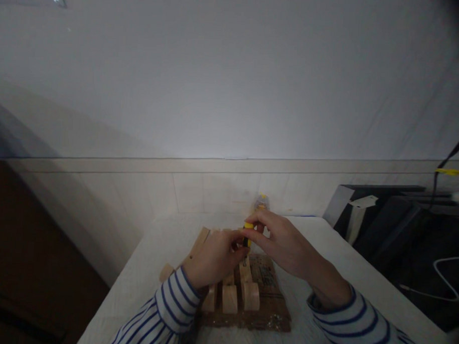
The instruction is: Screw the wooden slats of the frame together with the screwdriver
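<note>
My right hand [278, 239] pinches the top of a short yellow-and-black screwdriver [247, 234], which stands nearly upright. My left hand [217, 257] is closed at the lower part of the same screwdriver, with thumb and forefinger against it; its tip is hard to make out. Directly below lies a light wooden piece [245, 270] with small dark holes and a thick block at its near end. Alongside it are more wooden pieces [230, 297], partly covered by my left hand. They rest on a brown cardboard package [274, 289] wrapped in clear plastic.
The white-covered table [300, 305] meets a pale wall. Behind my right hand stands a clear bag or container [262, 200] with yellow parts. Dark flat panels [393, 223] and a white cable [446, 280] are at the right. A dark brown surface [34, 250] is at the left.
</note>
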`<state>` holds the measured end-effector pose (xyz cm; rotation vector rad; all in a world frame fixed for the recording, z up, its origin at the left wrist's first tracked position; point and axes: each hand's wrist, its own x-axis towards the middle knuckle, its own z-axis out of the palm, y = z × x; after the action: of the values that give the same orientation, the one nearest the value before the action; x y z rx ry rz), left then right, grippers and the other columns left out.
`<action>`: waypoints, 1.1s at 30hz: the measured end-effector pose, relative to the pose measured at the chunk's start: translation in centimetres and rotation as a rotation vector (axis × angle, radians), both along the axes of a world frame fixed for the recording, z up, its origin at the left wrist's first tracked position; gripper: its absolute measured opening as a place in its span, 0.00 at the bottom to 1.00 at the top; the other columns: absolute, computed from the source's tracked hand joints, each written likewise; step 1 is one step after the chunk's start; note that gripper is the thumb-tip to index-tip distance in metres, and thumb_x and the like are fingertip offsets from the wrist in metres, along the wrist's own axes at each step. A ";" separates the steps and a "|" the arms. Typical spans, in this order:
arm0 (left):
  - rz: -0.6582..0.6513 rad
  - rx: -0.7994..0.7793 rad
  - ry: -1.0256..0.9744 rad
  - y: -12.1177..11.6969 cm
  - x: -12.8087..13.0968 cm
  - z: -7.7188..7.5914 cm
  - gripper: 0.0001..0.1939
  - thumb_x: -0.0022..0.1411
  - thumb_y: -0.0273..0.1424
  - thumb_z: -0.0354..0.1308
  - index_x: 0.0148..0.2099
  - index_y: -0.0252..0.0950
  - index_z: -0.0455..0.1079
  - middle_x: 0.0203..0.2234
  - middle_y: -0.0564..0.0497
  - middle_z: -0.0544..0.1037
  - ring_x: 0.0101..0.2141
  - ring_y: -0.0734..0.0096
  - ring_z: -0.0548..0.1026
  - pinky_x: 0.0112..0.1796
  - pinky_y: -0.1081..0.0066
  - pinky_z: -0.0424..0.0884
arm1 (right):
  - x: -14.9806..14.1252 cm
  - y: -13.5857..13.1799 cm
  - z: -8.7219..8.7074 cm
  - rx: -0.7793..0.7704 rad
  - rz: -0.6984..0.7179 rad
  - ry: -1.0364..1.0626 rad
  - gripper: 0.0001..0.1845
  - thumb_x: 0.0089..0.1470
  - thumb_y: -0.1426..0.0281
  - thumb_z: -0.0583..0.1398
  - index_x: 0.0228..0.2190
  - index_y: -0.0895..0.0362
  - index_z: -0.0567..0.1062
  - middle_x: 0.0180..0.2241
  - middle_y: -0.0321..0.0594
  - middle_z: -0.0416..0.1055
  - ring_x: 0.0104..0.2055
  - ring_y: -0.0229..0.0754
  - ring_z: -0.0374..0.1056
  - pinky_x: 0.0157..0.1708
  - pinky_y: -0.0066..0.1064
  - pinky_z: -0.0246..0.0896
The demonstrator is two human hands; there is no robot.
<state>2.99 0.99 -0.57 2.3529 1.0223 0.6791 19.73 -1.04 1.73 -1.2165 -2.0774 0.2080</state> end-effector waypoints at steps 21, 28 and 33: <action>0.069 -0.043 0.017 0.6 -0.3 -0.9 0.12 0.57 0.37 0.53 0.37 0.36 0.73 0.26 0.51 0.76 0.27 0.70 0.70 0.30 0.74 0.63 | 0.0 -0.5 0.0 -0.027 0.013 0.022 0.17 0.54 0.68 0.54 0.46 0.56 0.69 0.46 0.45 0.70 0.48 0.45 0.65 0.48 0.43 0.58; 0.038 -0.052 0.004 0.4 -0.3 -0.6 0.11 0.58 0.35 0.52 0.37 0.36 0.73 0.25 0.54 0.75 0.26 0.73 0.69 0.28 0.76 0.61 | 0.2 -0.1 -0.2 -0.013 0.037 -0.011 0.15 0.55 0.66 0.54 0.44 0.55 0.71 0.42 0.44 0.73 0.44 0.44 0.68 0.45 0.40 0.61; 0.015 -0.059 0.020 0.4 -0.3 -0.4 0.11 0.58 0.34 0.51 0.38 0.36 0.73 0.26 0.53 0.75 0.27 0.72 0.70 0.28 0.76 0.62 | 0.1 -0.1 0.0 0.006 0.041 -0.038 0.14 0.55 0.65 0.54 0.41 0.55 0.72 0.38 0.42 0.74 0.39 0.43 0.69 0.40 0.37 0.62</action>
<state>2.72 1.44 -0.96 2.3077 1.0553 0.6245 19.84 -1.17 1.77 -1.1833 -2.1359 0.1981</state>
